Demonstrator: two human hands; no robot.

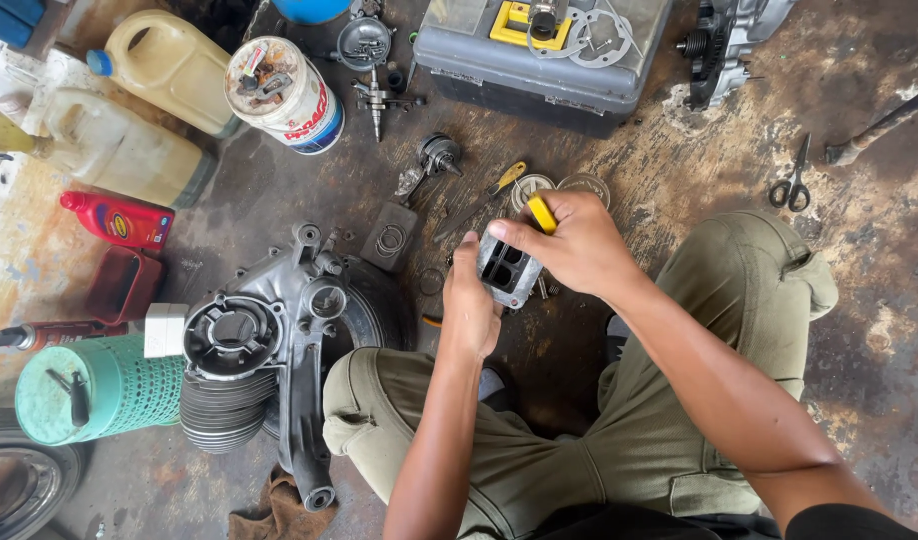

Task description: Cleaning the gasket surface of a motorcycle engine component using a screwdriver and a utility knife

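A small grey metal engine part (506, 270) with two rectangular openings is held between both hands above the stained floor. My left hand (469, 305) grips its left side. My right hand (574, 243) pinches its upper right edge and also holds a tool with a yellow handle (542, 213). Both hands sit just right of a large grey engine casing (279, 340) with a finned cylinder (219, 410) that lies on the floor by my left knee.
Two yellowish jugs (144, 105), a red bottle (119, 220), a tin of parts (284, 92), a grey toolbox (539, 60), a green mesh cylinder (94, 390), scissors (794, 185), a crankshaft (377, 100) and small loose parts surround me. A tyre (19, 480) is at lower left.
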